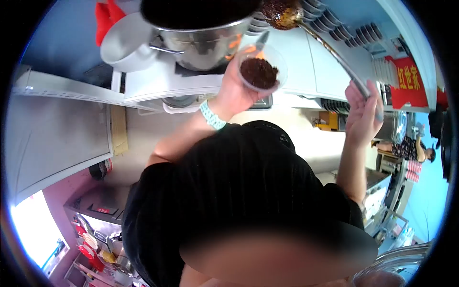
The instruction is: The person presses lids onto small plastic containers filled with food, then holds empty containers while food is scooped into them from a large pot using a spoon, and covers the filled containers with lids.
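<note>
My left hand (236, 88) holds a clear plastic cup (282, 67) with a dark red-brown mass (258, 73) inside, just in front of a large steel pot (201, 43). Closed round the handle of a long metal ladle (330, 48), my right hand (364, 112) is off to the right. The ladle's bowl, coated in dark, oily sauce, hangs above the counter at the top, right of the pot. What lies inside the pot is too dark to make out.
A white bowl-shaped container (126, 43) stands left of the pot on the white counter (291, 57). Stacked bowls (330, 24) line the counter's back. At the far right another person (411, 148) is in the background. Shelving stands at left.
</note>
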A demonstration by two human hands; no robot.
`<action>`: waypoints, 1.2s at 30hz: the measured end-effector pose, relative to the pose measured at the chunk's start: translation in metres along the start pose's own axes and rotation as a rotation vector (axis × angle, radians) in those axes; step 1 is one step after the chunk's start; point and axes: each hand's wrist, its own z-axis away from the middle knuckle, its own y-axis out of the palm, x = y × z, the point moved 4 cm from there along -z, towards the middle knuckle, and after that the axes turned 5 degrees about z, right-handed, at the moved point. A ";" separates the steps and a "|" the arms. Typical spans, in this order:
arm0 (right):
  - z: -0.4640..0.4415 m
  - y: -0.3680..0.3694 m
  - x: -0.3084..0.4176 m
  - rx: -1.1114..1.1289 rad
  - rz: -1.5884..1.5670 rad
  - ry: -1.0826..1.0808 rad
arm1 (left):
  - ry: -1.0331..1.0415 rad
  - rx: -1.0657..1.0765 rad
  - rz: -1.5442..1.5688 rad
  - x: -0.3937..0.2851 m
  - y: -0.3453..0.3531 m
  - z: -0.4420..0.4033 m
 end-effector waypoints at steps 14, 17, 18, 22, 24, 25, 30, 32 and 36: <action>0.086 -0.066 -0.033 0.310 0.656 -0.697 | -0.088 0.041 0.029 0.083 0.032 -0.106; 0.079 -0.075 -0.035 0.304 0.641 -0.643 | -0.051 0.030 0.011 0.089 0.033 -0.114; 0.075 -0.077 -0.035 0.306 0.639 -0.648 | -0.046 0.033 0.011 0.091 0.036 -0.116; 0.069 -0.085 -0.040 0.371 0.772 -0.687 | -0.020 0.004 0.034 0.097 0.040 -0.120; 0.066 -0.088 -0.040 0.321 0.736 -0.679 | -0.080 0.022 0.024 0.104 0.039 -0.120; 0.067 -0.089 -0.041 0.400 0.801 -0.650 | -0.079 0.019 0.023 0.106 0.040 -0.118; 0.067 -0.094 -0.041 0.317 0.736 -0.687 | -0.041 0.076 0.039 0.105 0.039 -0.122; 0.065 -0.091 -0.041 0.331 0.708 -0.725 | -0.023 0.026 -0.006 0.104 0.040 -0.122; 0.064 -0.088 -0.044 0.360 0.765 -0.682 | -0.008 0.027 0.032 0.102 0.034 -0.114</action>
